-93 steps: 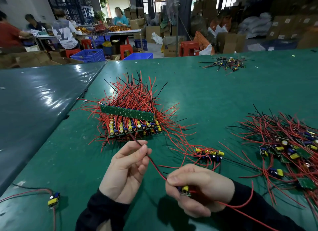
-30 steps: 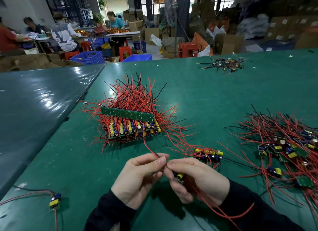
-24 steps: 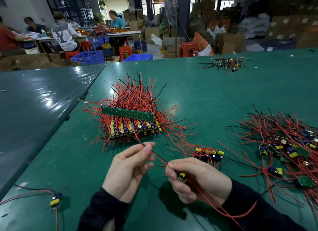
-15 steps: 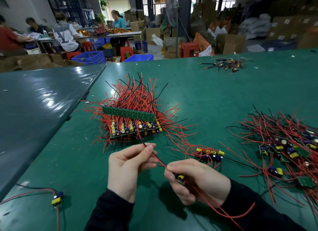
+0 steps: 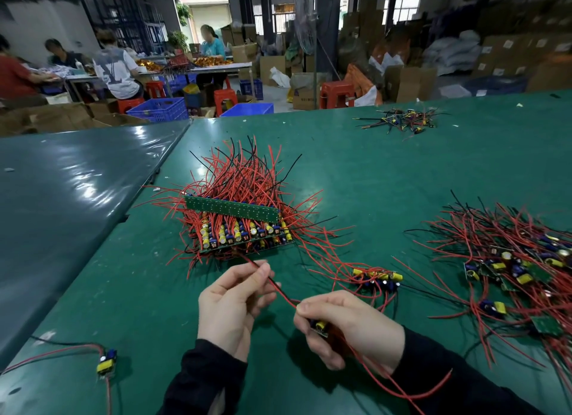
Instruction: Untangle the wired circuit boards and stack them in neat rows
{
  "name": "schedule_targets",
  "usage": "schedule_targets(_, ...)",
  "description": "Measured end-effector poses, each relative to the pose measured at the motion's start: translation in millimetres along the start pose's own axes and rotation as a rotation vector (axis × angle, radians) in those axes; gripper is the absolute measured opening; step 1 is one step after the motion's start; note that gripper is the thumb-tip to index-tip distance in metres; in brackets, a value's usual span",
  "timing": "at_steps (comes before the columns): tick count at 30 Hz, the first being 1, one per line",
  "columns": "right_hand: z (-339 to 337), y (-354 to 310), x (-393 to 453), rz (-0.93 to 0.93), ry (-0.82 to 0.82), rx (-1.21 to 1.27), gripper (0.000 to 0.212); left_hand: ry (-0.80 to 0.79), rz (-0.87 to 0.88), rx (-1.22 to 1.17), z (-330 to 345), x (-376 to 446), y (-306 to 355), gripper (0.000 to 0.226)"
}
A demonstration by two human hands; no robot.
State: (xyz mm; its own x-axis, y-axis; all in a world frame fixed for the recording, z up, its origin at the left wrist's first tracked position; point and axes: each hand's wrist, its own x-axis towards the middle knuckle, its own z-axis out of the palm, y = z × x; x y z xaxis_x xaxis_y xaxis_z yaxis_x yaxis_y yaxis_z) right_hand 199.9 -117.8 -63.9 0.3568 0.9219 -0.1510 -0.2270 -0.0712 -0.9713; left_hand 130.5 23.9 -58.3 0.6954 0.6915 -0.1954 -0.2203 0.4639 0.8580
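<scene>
Right hand point(image 5: 349, 325) is gripping a small circuit board point(image 5: 319, 326) low over the green table point(image 5: 387, 173), left hand point(image 5: 232, 303) pinching its red wire point(image 5: 280, 290) stretched between them. Stacked boards point(image 5: 238, 229) sit just beyond, tangled pile point(image 5: 510, 260) to the right, one stray board point(image 5: 106, 365) at left.

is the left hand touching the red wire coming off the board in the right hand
Touching. In the head view, the left hand pinches the red wire between thumb and forefinger, and the wire runs taut to the small board gripped by the right hand.
</scene>
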Motion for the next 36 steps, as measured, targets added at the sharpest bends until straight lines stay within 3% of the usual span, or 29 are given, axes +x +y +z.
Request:
schedule_targets(5,4,1,1,0.017,0.024,-0.079,0.031,0.085,0.167,0.006,-5,5,4,0.016)
schedule_targets(8,6,5,3,0.043,0.22,-0.209,0.037,0.114,0.299,0.079,-2,4,1,0.017)
schedule_targets(12,3,10,3,0.017,0.454,-0.481,0.033,0.057,0.335,0.071,1,1,-3,0.025)
schedule_targets(17,5,8,1,0.006,0.313,-0.389,0.037,0.087,0.279,0.02,-3,6,3,0.011)
schedule_targets(22,14,10,-1,-0.08,0.225,-0.311,0.037,0.143,0.32,0.006,-7,7,5,0.014)
schedule_targets(27,20,15,-17,-0.111,0.266,-0.274,0.03,0.093,0.318,0.058,-8,9,5,0.008)
schedule_targets(32,14,-1,-44,-0.084,0.358,-0.299,0.011,-0.002,0.281,0.115,-5,5,-1,0.009)
schedule_targets(36,-25,-47,-70,-0.125,0.631,-0.532,0.009,-0.105,0.156,0.155,-4,5,0,0.021)
